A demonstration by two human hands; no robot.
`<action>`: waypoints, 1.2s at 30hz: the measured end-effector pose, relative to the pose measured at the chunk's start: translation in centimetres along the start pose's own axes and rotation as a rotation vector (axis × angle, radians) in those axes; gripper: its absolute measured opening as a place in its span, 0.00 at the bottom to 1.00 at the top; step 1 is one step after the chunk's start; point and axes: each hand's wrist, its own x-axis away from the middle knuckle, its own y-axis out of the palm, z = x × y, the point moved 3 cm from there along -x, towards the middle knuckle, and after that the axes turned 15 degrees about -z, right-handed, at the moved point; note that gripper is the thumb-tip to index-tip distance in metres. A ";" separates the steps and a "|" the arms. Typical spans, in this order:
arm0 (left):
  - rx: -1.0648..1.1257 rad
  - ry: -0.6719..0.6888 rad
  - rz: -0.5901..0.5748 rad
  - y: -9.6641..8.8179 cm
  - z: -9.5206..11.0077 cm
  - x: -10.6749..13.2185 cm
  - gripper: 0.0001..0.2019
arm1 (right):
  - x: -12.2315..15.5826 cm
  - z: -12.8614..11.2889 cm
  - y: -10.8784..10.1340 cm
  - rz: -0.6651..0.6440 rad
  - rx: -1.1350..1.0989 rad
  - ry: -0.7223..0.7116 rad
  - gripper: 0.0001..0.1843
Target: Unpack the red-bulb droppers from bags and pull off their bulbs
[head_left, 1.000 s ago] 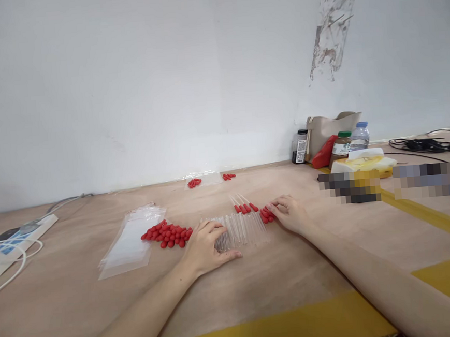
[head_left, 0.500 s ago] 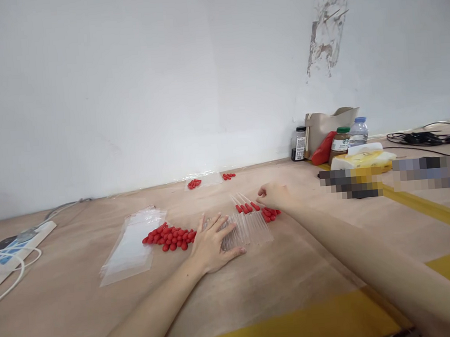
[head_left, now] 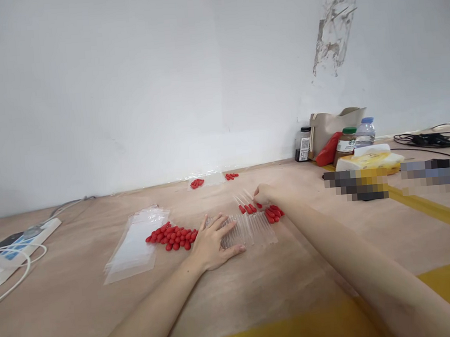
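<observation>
My left hand (head_left: 215, 247) lies flat with spread fingers over the left part of a row of clear glass dropper tubes (head_left: 259, 229). Beyond that row are several droppers (head_left: 247, 208) with red rubber bulbs, their thin tubes pointing toward the wall. My right hand (head_left: 265, 193) is closed at the rightmost dropper; its red bulb shows under the fingers and its tube is mostly hidden. A small pile of loose red bulbs (head_left: 274, 214) lies just below my right wrist. Left of my left hand is a larger heap of red bulbs (head_left: 171, 236).
Clear plastic bags (head_left: 137, 243) are stacked at left, near a power strip (head_left: 39, 235) with white cables. Bagged red bulbs (head_left: 197, 183) lie by the wall. At right stand bottles (head_left: 345, 143), a beige bag (head_left: 321, 130) and a tissue pack (head_left: 380, 164).
My right hand has moved slightly left and closed its fingers at the rightmost red-bulbed dropper, now partly covering it. My left hand stays on the tubes. The view has shifted slightly.
</observation>
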 end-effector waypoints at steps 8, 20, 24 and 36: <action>0.103 -0.112 0.520 -1.5 -0.3 2.1 0.21 | 6.5 -0.6 0.4 0.211 0.286 -0.530 0.13; -0.189 0.173 0.468 -1.7 2.1 2.7 0.08 | 11.5 0.0 6.7 0.504 0.583 -1.023 0.16; -0.171 0.140 0.461 -1.6 2.0 2.8 0.07 | 11.6 0.2 6.0 0.517 0.545 -0.941 0.12; -0.227 0.142 0.347 -1.5 3.1 2.7 0.08 | 12.2 -0.2 5.9 0.474 0.656 -0.958 0.11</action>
